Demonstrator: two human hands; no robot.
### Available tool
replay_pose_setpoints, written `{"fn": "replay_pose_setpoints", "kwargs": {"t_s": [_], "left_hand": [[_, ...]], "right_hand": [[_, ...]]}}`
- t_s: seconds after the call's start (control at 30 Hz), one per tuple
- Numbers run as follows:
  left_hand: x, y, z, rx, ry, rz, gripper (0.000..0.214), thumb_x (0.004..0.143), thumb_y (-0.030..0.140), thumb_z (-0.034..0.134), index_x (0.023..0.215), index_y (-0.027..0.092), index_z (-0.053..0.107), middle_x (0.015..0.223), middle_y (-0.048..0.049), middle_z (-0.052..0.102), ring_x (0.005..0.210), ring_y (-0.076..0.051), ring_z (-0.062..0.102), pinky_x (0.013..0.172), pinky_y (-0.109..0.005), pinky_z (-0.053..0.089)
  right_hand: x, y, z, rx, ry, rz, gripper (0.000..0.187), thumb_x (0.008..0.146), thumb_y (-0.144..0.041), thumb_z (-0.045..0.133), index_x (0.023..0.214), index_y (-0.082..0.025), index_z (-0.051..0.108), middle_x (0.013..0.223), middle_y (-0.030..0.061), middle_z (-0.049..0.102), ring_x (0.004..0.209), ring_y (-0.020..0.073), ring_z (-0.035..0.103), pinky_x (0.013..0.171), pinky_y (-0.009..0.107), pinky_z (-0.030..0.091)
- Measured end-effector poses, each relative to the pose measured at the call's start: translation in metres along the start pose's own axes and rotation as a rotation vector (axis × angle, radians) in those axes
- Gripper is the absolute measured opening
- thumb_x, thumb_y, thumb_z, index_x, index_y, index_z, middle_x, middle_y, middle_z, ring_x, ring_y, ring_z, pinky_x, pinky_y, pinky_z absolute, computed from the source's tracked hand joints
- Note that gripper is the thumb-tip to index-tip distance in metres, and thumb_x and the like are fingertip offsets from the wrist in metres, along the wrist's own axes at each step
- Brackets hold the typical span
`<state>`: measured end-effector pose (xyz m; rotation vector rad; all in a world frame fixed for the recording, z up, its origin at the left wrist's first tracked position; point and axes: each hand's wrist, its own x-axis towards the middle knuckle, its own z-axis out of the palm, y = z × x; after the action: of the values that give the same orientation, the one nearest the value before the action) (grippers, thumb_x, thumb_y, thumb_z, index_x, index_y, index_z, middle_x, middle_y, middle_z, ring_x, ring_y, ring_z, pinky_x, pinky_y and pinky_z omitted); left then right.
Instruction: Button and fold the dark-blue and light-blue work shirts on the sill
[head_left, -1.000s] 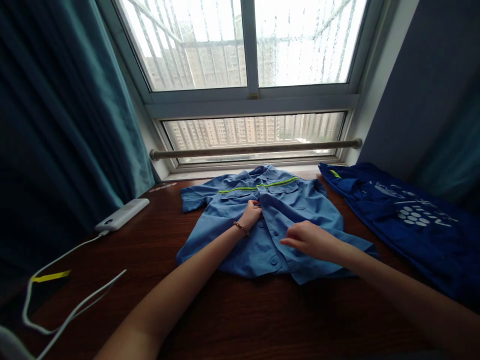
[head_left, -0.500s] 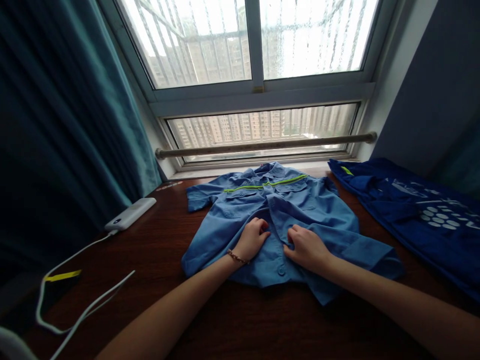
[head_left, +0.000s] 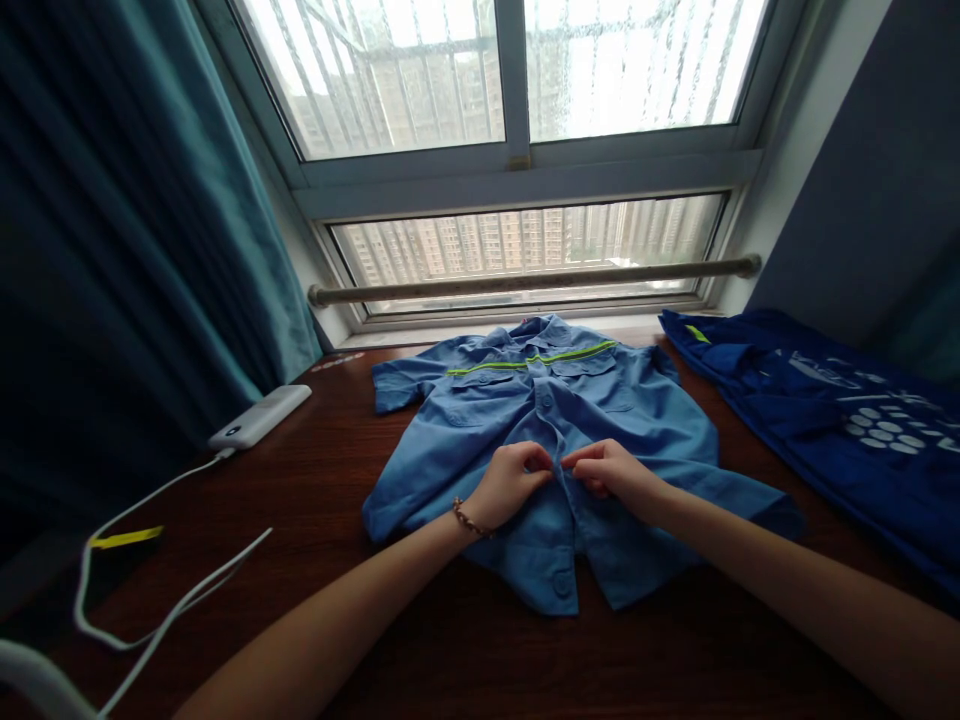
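Observation:
A light blue short-sleeved shirt (head_left: pixel 480 400) lies front up on the dark wooden tabletop, its collar toward the window and a yellow-green stripe across the chest. My left hand (head_left: pixel 511 480), with a braided bracelet at the wrist, pinches the shirt's front edge near the middle. Facing it, my right hand (head_left: pixel 611 475) has its fingers closed at the same edge, forefinger and thumb meeting the cloth. Whatever small part lies between the fingertips is hidden. A button (head_left: pixel 562 582) shows on the lower front, and the two front panels part at the hem.
Dark blue clothing with white print (head_left: pixel 817 390) lies at the right. On the left are a white power bank (head_left: pixel 262 415), a white cable (head_left: pixel 180 608) and a yellow strip (head_left: pixel 127 537). A teal curtain (head_left: pixel 225 220) hangs there, and a rail (head_left: pixel 540 283) crosses before the window.
Both hands have come closer together at the shirt's front opening. The lower left panel now hangs nearer me with its button lower, and the right panel's hem has shifted.

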<state>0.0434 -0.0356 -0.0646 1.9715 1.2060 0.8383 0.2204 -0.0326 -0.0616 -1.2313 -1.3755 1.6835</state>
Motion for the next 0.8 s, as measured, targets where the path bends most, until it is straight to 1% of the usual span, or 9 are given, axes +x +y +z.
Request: {"fn": "replay_pose_setpoints", "kwargs": {"t_s": [0.07,0.13,0.23,0.33,0.4,0.47,0.6,0.7,0.8], "left_hand": [[0.000,0.000,0.000,-0.075,-0.014,-0.070,0.008,0.067,0.015,0.056,0.072,0.014,0.063,0.064,-0.0016,0.063,0.062,-0.014,0.060,0.057,-0.022,0.045],[0.000,0.001,0.000,-0.175,-0.021,-0.142,0.008,0.068,0.018,0.056,0.072,0.013,0.062,0.061,-0.0016,0.062,0.059,-0.015,0.062,0.054,-0.023,0.047],[-0.002,0.004,-0.001,-0.256,0.004,-0.180,0.009,0.066,0.020,0.058,0.071,0.013,0.061,0.062,-0.0019,0.063,0.058,-0.017,0.063,0.053,-0.023,0.049],[-0.004,0.009,-0.001,-0.301,0.029,-0.185,0.008,0.066,0.019,0.057,0.071,0.014,0.061,0.062,-0.0014,0.064,0.056,-0.016,0.063,0.052,-0.023,0.049],[-0.005,0.012,-0.001,-0.380,0.029,-0.214,0.007,0.067,0.019,0.056,0.071,0.015,0.061,0.059,-0.0004,0.063,0.055,-0.016,0.063,0.053,-0.023,0.050],[-0.005,0.016,0.000,-0.476,0.018,-0.250,0.006,0.067,0.018,0.056,0.071,0.015,0.060,0.057,0.0004,0.063,0.055,-0.015,0.063,0.055,-0.024,0.051],[-0.002,0.020,-0.001,-0.578,0.010,-0.341,0.013,0.059,0.015,0.066,0.069,0.013,0.058,0.061,-0.0010,0.063,0.058,-0.014,0.062,0.056,-0.025,0.051],[-0.001,0.017,-0.001,-0.598,-0.024,-0.441,0.023,0.055,0.014,0.070,0.075,0.011,0.060,0.067,-0.0026,0.064,0.061,-0.015,0.062,0.055,-0.025,0.051],[-0.001,0.011,0.003,-0.541,-0.090,-0.480,0.015,0.056,0.014,0.067,0.069,0.010,0.061,0.064,-0.0026,0.064,0.058,-0.013,0.061,0.054,-0.022,0.049]], "right_hand": [[0.000,0.002,0.001,-0.048,-0.001,-0.032,0.026,0.063,-0.019,0.053,0.082,-0.009,0.066,0.042,-0.0061,0.039,0.039,0.0047,0.032,0.038,0.018,0.024],[0.001,0.003,0.001,-0.164,0.012,-0.113,0.024,0.067,-0.021,0.052,0.083,-0.010,0.067,0.044,-0.0046,0.043,0.040,0.0053,0.034,0.039,0.018,0.027],[0.001,0.005,0.002,-0.412,0.066,-0.394,0.020,0.072,-0.022,0.053,0.081,-0.014,0.069,0.057,-0.0002,0.054,0.050,0.0078,0.044,0.048,0.020,0.036],[-0.003,0.005,0.003,-0.644,0.142,-0.712,0.018,0.077,-0.022,0.052,0.080,-0.019,0.069,0.076,0.0037,0.059,0.068,0.0120,0.052,0.062,0.023,0.042],[-0.007,0.005,0.004,-0.746,0.169,-0.833,0.021,0.082,-0.022,0.047,0.083,-0.021,0.068,0.085,0.0049,0.059,0.077,0.0137,0.053,0.070,0.025,0.043],[-0.010,0.004,0.005,-0.796,0.171,-0.880,0.025,0.085,-0.021,0.042,0.086,-0.021,0.067,0.088,0.0051,0.059,0.081,0.0138,0.053,0.073,0.026,0.043],[-0.012,0.005,0.005,-0.778,0.172,-0.868,0.023,0.085,-0.019,0.042,0.087,-0.021,0.065,0.086,0.0039,0.059,0.079,0.0132,0.054,0.071,0.025,0.044],[-0.010,0.007,0.006,-0.764,0.155,-0.828,0.022,0.084,-0.016,0.043,0.086,-0.020,0.065,0.084,0.0032,0.059,0.077,0.0127,0.055,0.071,0.024,0.043],[-0.009,0.011,0.008,-0.838,0.131,-0.795,0.021,0.083,-0.015,0.044,0.084,-0.020,0.064,0.082,0.0032,0.059,0.077,0.0133,0.054,0.071,0.025,0.043]]}}
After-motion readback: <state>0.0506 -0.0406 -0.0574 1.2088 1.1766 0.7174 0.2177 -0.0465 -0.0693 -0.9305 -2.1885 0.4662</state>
